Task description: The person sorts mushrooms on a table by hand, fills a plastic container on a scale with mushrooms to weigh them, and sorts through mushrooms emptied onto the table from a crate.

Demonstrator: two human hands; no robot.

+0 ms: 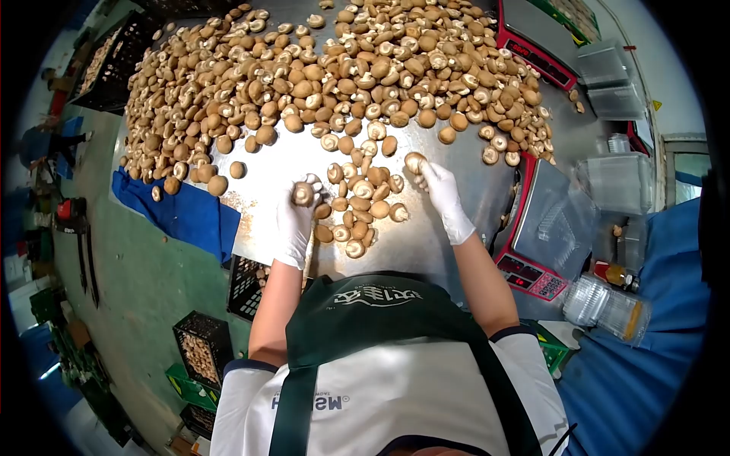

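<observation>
Two hands [291,220] [440,190], one mushroom [303,194] [414,162] each, one apron [342,323]

Mushroom heap [346,85] blocks ahead

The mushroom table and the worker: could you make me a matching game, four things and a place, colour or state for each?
1. Left hand
2. Blue cloth
3. Apron
4. Mushroom pile

A. Dark green, pale lettering
B. At the near left edge of the table
C. Spread over the table's far side
D. White-gloved, holding a mushroom

Pairs: 1-D; 2-B; 3-A; 4-C.
</observation>
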